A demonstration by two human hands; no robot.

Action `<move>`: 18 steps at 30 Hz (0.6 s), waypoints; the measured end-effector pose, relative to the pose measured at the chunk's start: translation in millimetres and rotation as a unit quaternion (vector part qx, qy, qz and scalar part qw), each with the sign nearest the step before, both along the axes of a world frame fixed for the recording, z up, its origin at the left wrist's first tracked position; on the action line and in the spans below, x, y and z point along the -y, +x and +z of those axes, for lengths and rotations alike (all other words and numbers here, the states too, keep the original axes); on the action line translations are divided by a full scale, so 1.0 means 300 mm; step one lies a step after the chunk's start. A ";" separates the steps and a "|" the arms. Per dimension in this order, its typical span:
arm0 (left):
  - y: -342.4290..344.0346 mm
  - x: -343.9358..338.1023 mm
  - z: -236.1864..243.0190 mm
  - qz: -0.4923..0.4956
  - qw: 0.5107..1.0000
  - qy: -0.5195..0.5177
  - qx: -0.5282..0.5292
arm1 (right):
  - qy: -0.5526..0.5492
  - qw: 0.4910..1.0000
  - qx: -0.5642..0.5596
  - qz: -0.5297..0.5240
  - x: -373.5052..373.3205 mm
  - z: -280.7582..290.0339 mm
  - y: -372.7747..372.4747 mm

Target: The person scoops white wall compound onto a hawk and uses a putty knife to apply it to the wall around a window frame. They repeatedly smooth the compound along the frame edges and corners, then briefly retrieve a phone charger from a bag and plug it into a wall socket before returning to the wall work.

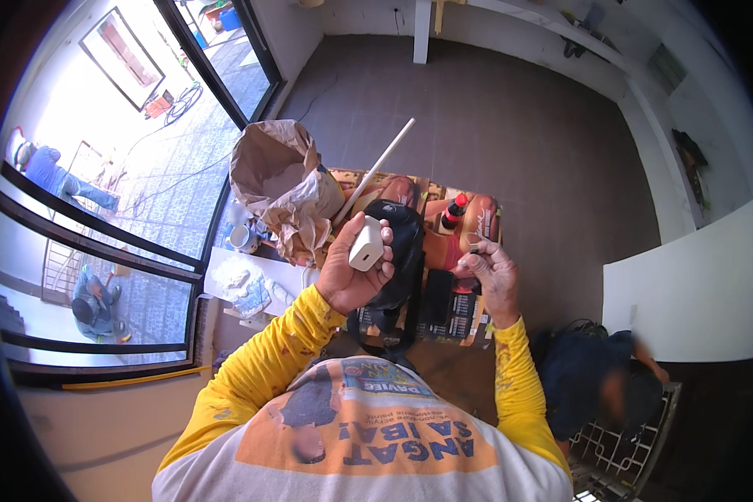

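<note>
My left hand (349,272) is closed around a white power adapter (366,244) with a small dark slot in its end. To the right, my right hand (495,280) is raised with thumb and fingertips pinched together; whatever may be between them is too small to make out. Beneath both hands lies a printed sheet (485,209) with large pictures. On it rest a black bag (402,251) with straps, a dark flat phone-like thing (437,294) and a small dark bottle with a red cap (454,211).
An open brown paper bag (268,167) stands at the far left, near a white stick (381,167). A white mug (243,238) and crumpled plastic (255,284) are beside it. A person (602,376) crouches at right by a metal grille (627,448). Two people are beyond the glass door.
</note>
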State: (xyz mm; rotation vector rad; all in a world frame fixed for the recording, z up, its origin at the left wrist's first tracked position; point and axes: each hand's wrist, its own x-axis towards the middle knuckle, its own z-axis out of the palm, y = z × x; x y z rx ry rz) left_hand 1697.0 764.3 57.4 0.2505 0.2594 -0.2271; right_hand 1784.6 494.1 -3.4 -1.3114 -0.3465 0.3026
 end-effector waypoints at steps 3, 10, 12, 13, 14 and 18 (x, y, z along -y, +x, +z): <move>-0.032 0.007 0.082 0.030 0.999 0.018 -0.001 | 0.084 0.995 0.039 0.048 -0.111 0.169 -0.101; -0.176 -0.048 0.253 0.112 0.991 0.042 0.060 | 0.132 0.966 0.132 0.178 -0.369 0.387 -0.246; -0.248 -0.086 0.290 0.133 0.984 0.059 0.100 | 0.112 0.961 0.148 0.204 -0.437 0.427 -0.295; -0.284 -0.111 0.308 0.142 0.980 0.070 0.120 | 0.103 0.958 0.157 0.217 -0.466 0.447 -0.318; -0.323 -0.138 0.325 0.159 0.978 0.076 0.115 | 0.103 0.953 0.171 0.229 -0.497 0.467 -0.347; -0.490 -0.239 0.381 0.208 0.970 0.066 0.107 | 0.069 0.949 0.164 0.260 -0.625 0.536 -0.490</move>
